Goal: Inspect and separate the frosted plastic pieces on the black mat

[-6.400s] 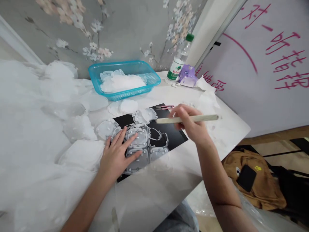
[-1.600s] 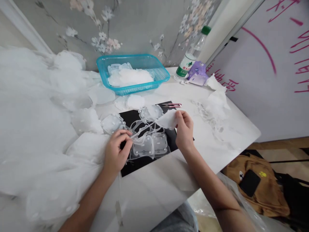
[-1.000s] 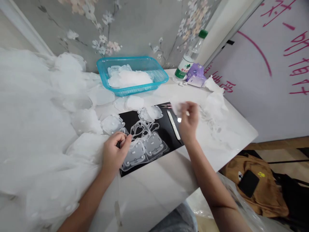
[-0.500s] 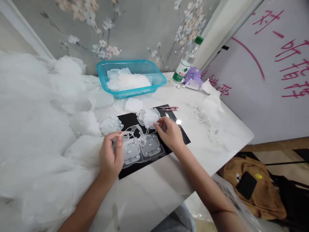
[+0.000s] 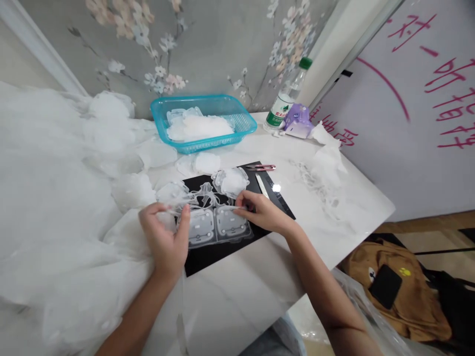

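My left hand is at the left side of a black mat, thumb and index finger apart. The index fingertip is blurred, beside thin translucent plastic strands bunched up over the mat. My right hand pinches a thin whitish plastic strip at the right end of those strands. Below them lies a clear sheet with two rounded rectangular plastic pieces, side by side. A stack of scalloped translucent pieces rests at the mat's back edge, and another piece lies near my left fingers.
A blue basket of translucent pieces stands against the wall, beside a green-capped bottle and a purple packet. Pink-handled snips and a white pen-like tool lie right. White pieces heap up left; scraps lie right.
My left thumb and index finger have moved apart, and the hand has shifted slightly left. My right hand has come down toward the sheet. The looped strands have stretched and bunched differently.
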`<state>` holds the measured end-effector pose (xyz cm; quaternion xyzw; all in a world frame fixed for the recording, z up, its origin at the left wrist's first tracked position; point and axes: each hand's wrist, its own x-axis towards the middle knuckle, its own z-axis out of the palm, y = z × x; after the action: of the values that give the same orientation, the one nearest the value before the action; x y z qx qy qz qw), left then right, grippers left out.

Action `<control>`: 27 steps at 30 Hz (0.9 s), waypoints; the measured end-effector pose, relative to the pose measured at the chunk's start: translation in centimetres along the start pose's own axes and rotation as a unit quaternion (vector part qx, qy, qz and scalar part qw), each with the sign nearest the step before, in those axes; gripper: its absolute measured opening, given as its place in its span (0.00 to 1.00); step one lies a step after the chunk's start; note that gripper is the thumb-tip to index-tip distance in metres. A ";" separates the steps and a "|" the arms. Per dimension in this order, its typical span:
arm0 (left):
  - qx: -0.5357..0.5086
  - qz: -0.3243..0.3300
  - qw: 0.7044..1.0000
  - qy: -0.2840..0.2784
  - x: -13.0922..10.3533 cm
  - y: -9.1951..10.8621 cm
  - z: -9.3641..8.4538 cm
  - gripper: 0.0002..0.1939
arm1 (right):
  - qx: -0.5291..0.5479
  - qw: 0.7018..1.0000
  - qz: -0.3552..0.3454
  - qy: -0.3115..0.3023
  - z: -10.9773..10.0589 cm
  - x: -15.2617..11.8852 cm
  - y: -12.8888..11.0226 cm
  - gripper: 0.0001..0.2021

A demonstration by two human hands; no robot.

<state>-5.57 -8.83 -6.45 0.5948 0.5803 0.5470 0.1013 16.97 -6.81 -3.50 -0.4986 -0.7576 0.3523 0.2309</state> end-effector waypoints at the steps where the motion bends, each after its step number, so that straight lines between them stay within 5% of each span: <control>1: 0.009 0.011 0.999 0.040 0.1 -0.1 0.0 0.18 | 0.000 1.000 -0.010 0.029 -0.1 0.0 0.1 0.03; 5: 0.034 0.085 0.991 0.099 0.2 0.1 -0.6 0.25 | -0.105 0.975 0.013 0.195 -0.8 0.0 0.9 0.11; 8: 0.041 0.212 0.976 -0.022 -0.2 0.8 -0.8 0.17 | -0.178 0.941 0.157 0.239 -1.7 -0.4 2.0 0.20; 10: 0.044 0.265 0.954 -0.132 -0.6 1.3 -0.5 0.12 | -0.214 0.928 0.237 0.192 -2.1 -0.7 2.6 0.20; 12: 0.048 0.249 0.942 -0.221 -1.1 1.6 0.0 0.11 | -0.225 0.928 0.259 0.143 -2.2 -1.0 2.8 0.12; 15: 0.066 0.213 0.905 -0.361 -1.4 1.4 0.8 0.15 | -0.221 0.935 0.246 0.130 -2.0 -1.0 2.7 0.06; 17: 0.083 0.203 0.883 -0.415 -1.2 1.0 1.0 0.17 | -0.198 0.943 0.231 0.132 -2.1 -0.9 2.6 0.12; 22: 0.086 0.228 0.837 -0.490 -0.5 0.3 0.3 0.18 | 0.032 0.970 0.187 0.154 -3.8 -1.6 2.6 0.11; 25: 0.085 0.258 0.806 -0.526 -0.2 0.3 -0.2 0.22 | 0.222 0.946 0.118 0.206 -5.0 -2.6 2.2 0.10; 27: 0.093 0.264 0.797 -0.535 -0.2 0.3 -0.2 0.25 | 0.209 0.938 0.067 0.268 -5.1 -3.0 1.7 0.12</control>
<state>-5.52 -9.14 -6.25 0.9294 0.3025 0.0907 0.1911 22.72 -7.59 -1.53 -0.5644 -0.5420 0.3703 0.5005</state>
